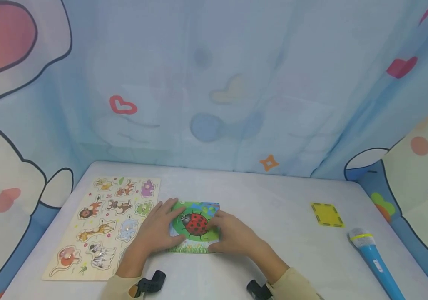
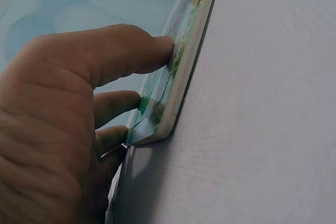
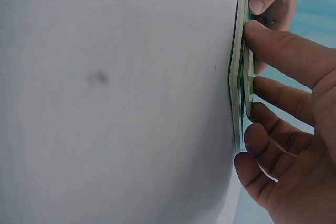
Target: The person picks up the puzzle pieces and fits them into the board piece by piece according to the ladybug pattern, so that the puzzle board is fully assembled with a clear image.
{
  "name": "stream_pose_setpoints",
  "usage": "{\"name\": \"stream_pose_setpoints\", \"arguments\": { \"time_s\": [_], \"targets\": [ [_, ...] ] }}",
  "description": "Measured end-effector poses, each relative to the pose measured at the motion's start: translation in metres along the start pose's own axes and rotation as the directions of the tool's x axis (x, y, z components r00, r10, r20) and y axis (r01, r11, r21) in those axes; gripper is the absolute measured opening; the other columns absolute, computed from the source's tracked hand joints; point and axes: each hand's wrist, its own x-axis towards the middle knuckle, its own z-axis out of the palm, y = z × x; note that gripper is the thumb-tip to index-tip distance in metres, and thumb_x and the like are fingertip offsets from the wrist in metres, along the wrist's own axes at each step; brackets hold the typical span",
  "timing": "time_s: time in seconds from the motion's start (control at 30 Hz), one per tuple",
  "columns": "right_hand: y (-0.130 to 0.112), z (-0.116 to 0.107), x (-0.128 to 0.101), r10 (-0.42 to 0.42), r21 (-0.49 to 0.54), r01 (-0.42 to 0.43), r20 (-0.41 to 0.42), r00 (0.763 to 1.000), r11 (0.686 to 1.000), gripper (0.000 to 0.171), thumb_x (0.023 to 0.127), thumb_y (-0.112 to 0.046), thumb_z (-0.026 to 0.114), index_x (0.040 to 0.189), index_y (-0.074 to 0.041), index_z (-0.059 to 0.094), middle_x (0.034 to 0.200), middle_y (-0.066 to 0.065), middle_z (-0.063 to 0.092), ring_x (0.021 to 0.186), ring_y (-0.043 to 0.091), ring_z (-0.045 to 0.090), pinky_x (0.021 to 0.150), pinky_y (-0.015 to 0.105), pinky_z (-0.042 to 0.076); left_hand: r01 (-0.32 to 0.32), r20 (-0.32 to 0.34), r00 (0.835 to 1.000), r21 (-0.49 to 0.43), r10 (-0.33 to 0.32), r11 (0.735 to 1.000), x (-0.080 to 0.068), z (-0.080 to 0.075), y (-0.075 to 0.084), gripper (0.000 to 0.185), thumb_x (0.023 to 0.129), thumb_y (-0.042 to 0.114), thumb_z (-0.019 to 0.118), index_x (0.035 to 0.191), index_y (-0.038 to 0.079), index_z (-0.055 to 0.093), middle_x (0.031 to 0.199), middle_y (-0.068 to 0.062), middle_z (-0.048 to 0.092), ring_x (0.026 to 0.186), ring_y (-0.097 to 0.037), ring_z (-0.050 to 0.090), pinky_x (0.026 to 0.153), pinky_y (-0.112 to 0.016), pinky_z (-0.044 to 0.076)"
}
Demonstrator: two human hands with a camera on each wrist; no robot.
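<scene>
Ladybug puzzle [image 1: 196, 227] is being held flat on the white table [image 1: 274, 216], just below the middle of the head picture. It is being pressed from both sides at once. The left hand [image 1: 158, 231] is being laid on its left edge, with the fingers almost straight and spread over the green part. In the left wrist picture, the fingertips [image 2: 160, 51] are being pushed onto the puzzle's face [image 2: 181, 64] near its corner. The right hand [image 1: 234, 235] is being laid on the right edge, fingers gently bent. In the right wrist picture, its fingertips [image 3: 252, 30] are being pressed against the thin edge of the board [image 3: 240, 77]. Nothing is being gripped tightly; the puzzle is only being touched and steadied.

The puzzle is sitting right between the two hands, so both are equally near. Its sides are looking about the same length, so no long way can be told.

Further out, an animal peg puzzle [image 1: 105, 225] is lying at the left. A yellow square [image 1: 327, 214] and a blue toy microphone [image 1: 373, 258] are lying at the right, well apart from the hands.
</scene>
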Motion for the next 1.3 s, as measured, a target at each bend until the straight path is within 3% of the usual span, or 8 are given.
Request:
{"name": "stream_pose_setpoints", "arguments": {
  "time_s": [0.13,0.4,0.7,0.9,1.13,1.3],
  "targets": [
    [0.001,0.000,-0.001,0.025,0.008,-0.025,0.006,1.000,1.000,0.047,0.069,-0.033,0.087,0.110,-0.018,0.071,0.109,-0.009,0.060,0.100,0.009,0.056,0.092,0.033,0.052,-0.002,0.001,1.000,-0.010,0.002,1.000,0.001,0.001,0.001,0.078,0.073,0.047,0.074,0.141,0.014,0.053,0.152,-0.013,0.038,0.142,-0.029,0.030,0.119,-0.047,0.018],
    [0.004,-0.004,-0.005,0.023,0.017,-0.022,-0.023,0.999,1.000,0.034,0.071,-0.027,0.084,0.101,-0.015,0.072,0.097,-0.007,0.061,0.083,0.009,0.053,0.076,0.029,0.051,-0.005,0.003,1.000,-0.006,0.005,1.000,0.002,-0.001,0.003,0.076,0.073,0.045,0.074,0.140,0.013,0.055,0.151,-0.013,0.040,0.142,-0.030,0.031,0.119,-0.047,0.019],
    [-0.001,-0.004,-0.005,0.067,-0.005,-0.067,-0.001,0.998,0.998,0.033,0.072,-0.026,0.084,0.099,-0.012,0.072,0.087,-0.010,0.061,0.079,0.006,0.054,0.075,0.029,0.052,0.004,0.023,1.000,-0.021,-0.004,1.000,0.001,-0.003,0.003,0.075,0.074,0.044,0.074,0.140,0.013,0.055,0.151,-0.014,0.039,0.142,-0.031,0.029,0.119,-0.048,0.018],
    [-0.006,-0.004,-0.001,0.079,-0.042,-0.078,0.022,0.997,0.996,0.033,0.073,-0.028,0.083,0.101,-0.011,0.074,0.090,-0.008,0.064,0.084,0.008,0.058,0.080,0.031,0.054,-0.010,0.010,1.000,-0.025,0.011,1.000,0.000,-0.004,0.000,0.076,0.074,0.045,0.074,0.140,0.012,0.055,0.151,-0.015,0.039,0.142,-0.032,0.030,0.119,-0.048,0.017],
    [-0.001,-0.001,0.002,0.122,0.019,-0.123,0.040,0.992,0.992,0.034,0.071,-0.031,0.086,0.100,-0.015,0.075,0.092,-0.014,0.064,0.089,0.007,0.058,0.085,0.033,0.053,0.004,0.012,1.000,-0.013,-0.004,1.000,-0.002,-0.001,-0.003,0.077,0.074,0.046,0.074,0.140,0.014,0.054,0.152,-0.014,0.038,0.142,-0.031,0.029,0.119,-0.047,0.017],
    [0.004,-0.001,-0.004,0.091,0.032,-0.092,0.057,0.994,0.995,0.035,0.076,-0.032,0.081,0.106,-0.015,0.074,0.094,-0.014,0.063,0.086,0.005,0.056,0.081,0.030,0.053,0.003,0.025,1.000,-0.011,-0.003,1.000,-0.002,-0.001,-0.003,0.076,0.074,0.046,0.073,0.140,0.014,0.054,0.152,-0.014,0.038,0.143,-0.031,0.028,0.119,-0.047,0.016]
  ]
}}
